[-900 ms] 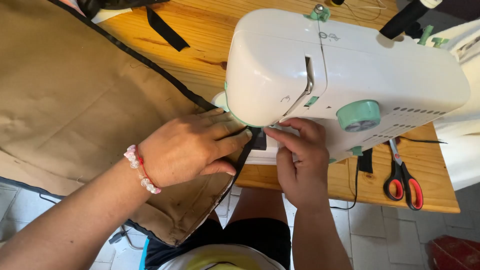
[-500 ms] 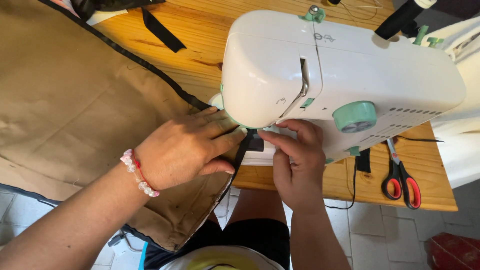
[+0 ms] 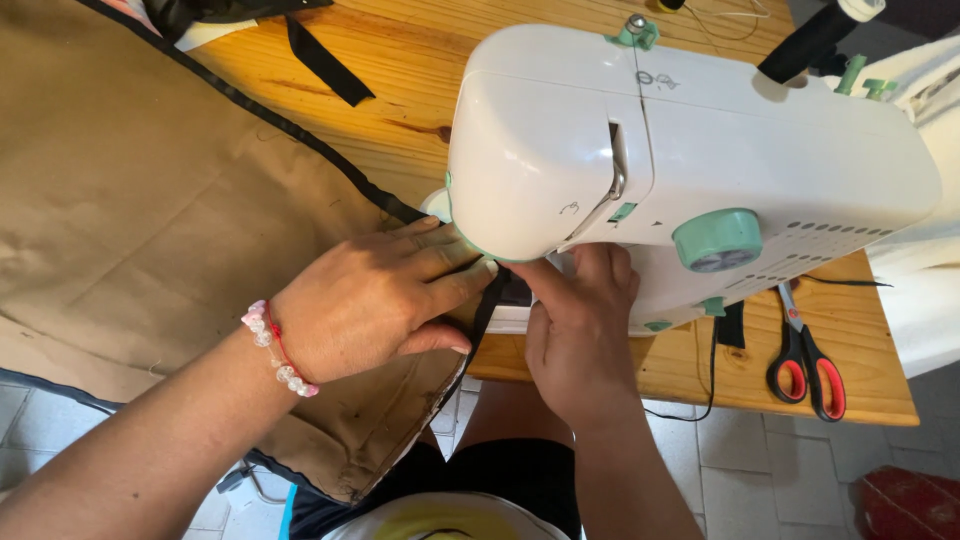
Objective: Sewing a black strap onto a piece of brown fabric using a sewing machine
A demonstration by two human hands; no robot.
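Observation:
A white sewing machine (image 3: 700,150) with mint green knobs stands on a wooden table (image 3: 380,100). A large tan fabric (image 3: 130,220) edged with black binding tape (image 3: 487,310) lies to its left and hangs over the table's front edge. My left hand (image 3: 370,300), with a bead bracelet on the wrist, lies flat on the fabric, fingers pressed beside the machine's needle area. My right hand (image 3: 575,320) pinches the black binding at the front of the machine bed. The needle itself is hidden under the machine head.
Red-handled scissors (image 3: 805,365) lie on the table at the right, next to a black cord. A loose black strap (image 3: 325,62) lies at the back. White cloth (image 3: 930,250) is at the far right. Tiled floor shows below.
Both hands stay at the needle area; the fabric and binding have shifted slightly and my view has drifted a little to the right.

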